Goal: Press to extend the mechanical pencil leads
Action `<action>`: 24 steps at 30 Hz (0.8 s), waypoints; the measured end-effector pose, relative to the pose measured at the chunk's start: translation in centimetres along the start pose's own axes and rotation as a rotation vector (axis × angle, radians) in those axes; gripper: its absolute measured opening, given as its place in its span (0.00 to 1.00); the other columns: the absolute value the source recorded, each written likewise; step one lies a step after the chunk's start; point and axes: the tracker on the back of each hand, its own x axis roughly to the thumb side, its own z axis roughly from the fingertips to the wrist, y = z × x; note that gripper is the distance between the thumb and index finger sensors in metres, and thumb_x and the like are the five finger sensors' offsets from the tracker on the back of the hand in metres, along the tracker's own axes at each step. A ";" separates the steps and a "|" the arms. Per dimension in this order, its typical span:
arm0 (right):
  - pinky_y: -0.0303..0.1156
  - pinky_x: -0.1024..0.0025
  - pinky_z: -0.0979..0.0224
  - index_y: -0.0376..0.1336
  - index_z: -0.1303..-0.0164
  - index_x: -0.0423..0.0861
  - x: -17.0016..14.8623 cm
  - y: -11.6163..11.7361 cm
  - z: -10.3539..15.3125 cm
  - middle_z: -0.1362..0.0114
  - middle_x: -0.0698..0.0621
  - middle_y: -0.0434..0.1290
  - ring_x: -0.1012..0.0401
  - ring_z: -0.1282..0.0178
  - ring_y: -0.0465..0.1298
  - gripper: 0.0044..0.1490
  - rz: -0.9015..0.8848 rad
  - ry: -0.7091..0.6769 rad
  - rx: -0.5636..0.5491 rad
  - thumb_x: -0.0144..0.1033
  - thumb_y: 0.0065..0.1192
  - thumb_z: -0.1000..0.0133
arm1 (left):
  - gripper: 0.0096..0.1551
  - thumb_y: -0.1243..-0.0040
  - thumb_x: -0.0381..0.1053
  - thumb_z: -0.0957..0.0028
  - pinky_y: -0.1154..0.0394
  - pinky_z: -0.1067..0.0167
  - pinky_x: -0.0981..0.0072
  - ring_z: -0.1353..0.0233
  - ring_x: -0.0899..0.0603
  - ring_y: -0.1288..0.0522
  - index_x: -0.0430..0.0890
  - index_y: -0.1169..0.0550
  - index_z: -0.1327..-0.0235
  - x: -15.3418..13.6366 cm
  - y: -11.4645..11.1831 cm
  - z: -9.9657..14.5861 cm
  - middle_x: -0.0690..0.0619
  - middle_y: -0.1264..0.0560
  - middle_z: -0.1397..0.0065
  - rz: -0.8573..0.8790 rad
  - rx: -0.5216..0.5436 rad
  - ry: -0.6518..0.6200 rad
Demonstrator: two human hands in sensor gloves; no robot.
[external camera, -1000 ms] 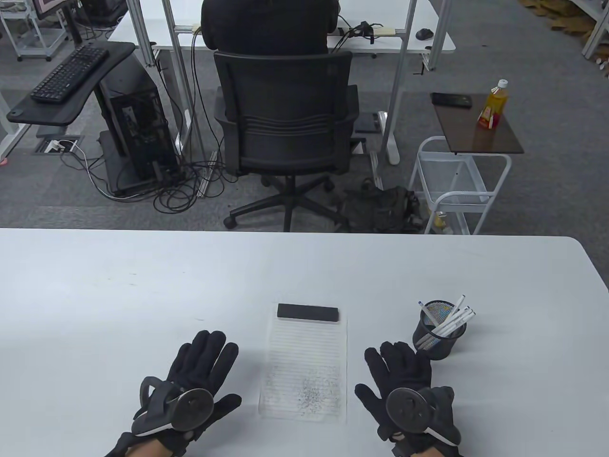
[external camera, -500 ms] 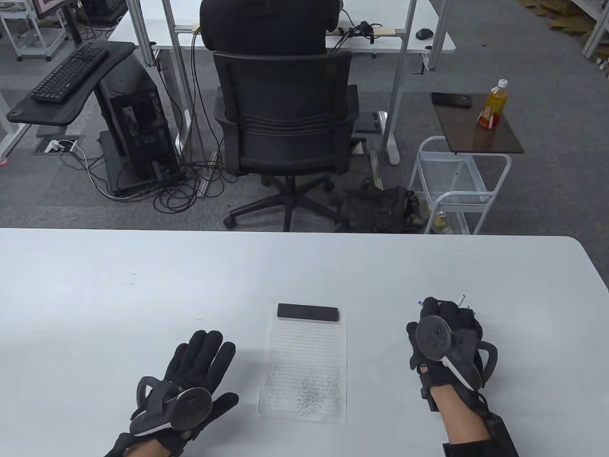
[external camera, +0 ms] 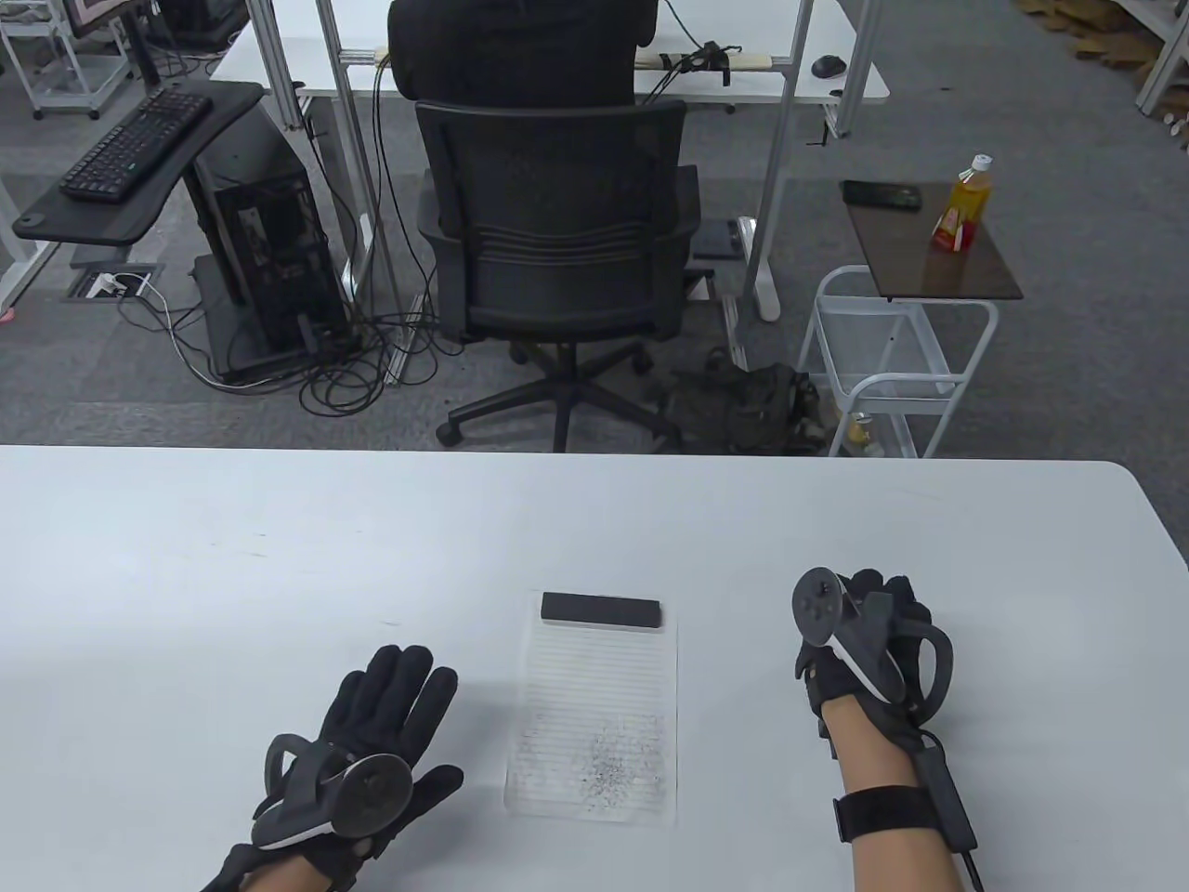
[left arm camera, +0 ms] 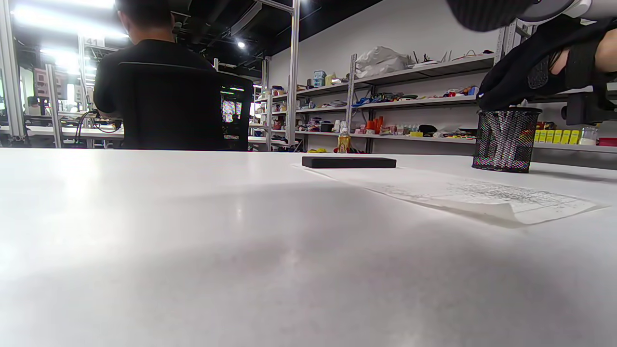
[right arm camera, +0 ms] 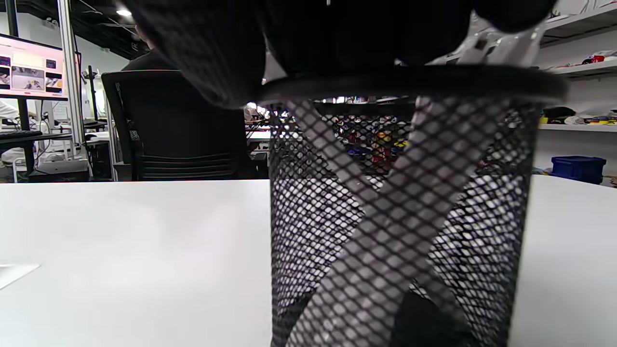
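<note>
A black mesh cup (right arm camera: pixel 337 231) stands on the white table (external camera: pixel 279 557) at the right, with white mechanical pencils (right arm camera: pixel 424 188) leaning inside it. My right hand (external camera: pixel 878 618) hangs over the cup and hides it in the table view. Its fingers (right arm camera: pixel 366 33) reach down onto the pencil tops at the rim, and one white pencil end (right arm camera: pixel 487 48) shows beside them. The left wrist view shows that hand (left arm camera: pixel 516 82) on top of the cup (left arm camera: pixel 503 140). Whether it grips a pencil is hidden. My left hand (external camera: pixel 390 706) lies flat and empty on the table, fingers spread.
A lined sheet of paper (external camera: pixel 594 725) with pencil scribbles lies between my hands, held down at its far end by a black block (external camera: pixel 602 610). The table's far edge runs behind it, with an office chair (external camera: pixel 557 242) and a seated person beyond.
My right hand lifted off the table, moved right and forward over the cup, then dipped its fingers onto the pencils. My left hand has stayed flat.
</note>
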 end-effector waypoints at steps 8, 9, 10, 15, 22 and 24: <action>0.71 0.39 0.34 0.76 0.43 0.33 0.0 0.1 0.1 0.43 0.38 0.79 0.42 0.42 0.77 0.25 -0.021 -0.023 -0.036 0.39 0.74 0.41 | 0.56 0.50 0.72 0.52 0.49 0.24 0.31 0.15 0.28 0.54 0.52 0.55 0.17 0.1 -0.2 0.0 0.43 0.58 0.14 0.009 -0.015 -0.002; 0.71 0.39 0.33 0.76 0.43 0.35 -0.1 0.0 0.1 0.42 0.39 0.78 0.42 0.42 0.77 0.25 -0.018 -0.030 -0.048 0.38 0.74 0.41 | 0.56 0.50 0.72 0.52 0.49 0.24 0.31 0.15 0.28 0.54 0.52 0.55 0.17 0.1 -0.2 0.0 0.43 0.58 0.14 0.009 -0.016 -0.002; 0.71 0.38 0.33 0.76 0.42 0.37 -0.1 -0.2 0.2 0.41 0.39 0.78 0.41 0.41 0.76 0.24 -0.013 -0.040 -0.067 0.38 0.75 0.42 | 0.56 0.50 0.72 0.52 0.49 0.24 0.31 0.15 0.28 0.54 0.52 0.55 0.17 0.1 -0.2 0.0 0.43 0.58 0.14 0.010 -0.016 -0.002; 0.68 0.35 0.31 0.75 0.40 0.43 -0.4 -2.1 0.3 0.35 0.41 0.74 0.39 0.36 0.73 0.24 -0.037 -0.084 -0.148 0.42 0.74 0.42 | 0.56 0.50 0.72 0.52 0.49 0.24 0.31 0.15 0.28 0.54 0.52 0.55 0.17 0.1 -0.2 0.0 0.43 0.58 0.14 0.013 -0.020 0.000; 0.67 0.33 0.30 0.73 0.39 0.45 -0.2 -6.7 1.5 0.32 0.42 0.73 0.38 0.33 0.72 0.24 -0.254 -0.143 -0.280 0.44 0.73 0.41 | 0.56 0.50 0.72 0.52 0.49 0.24 0.31 0.15 0.28 0.54 0.52 0.55 0.17 0.2 -0.2 0.0 0.43 0.58 0.14 0.017 -0.023 0.000; 0.66 0.32 0.29 0.73 0.39 0.45 0.4 -8.3 2.5 0.32 0.42 0.73 0.38 0.31 0.72 0.24 -0.346 -0.188 -0.318 0.44 0.72 0.41 | 0.56 0.50 0.72 0.52 0.49 0.24 0.31 0.15 0.28 0.54 0.51 0.55 0.17 0.2 -0.2 0.0 0.43 0.58 0.14 0.019 -0.025 -0.002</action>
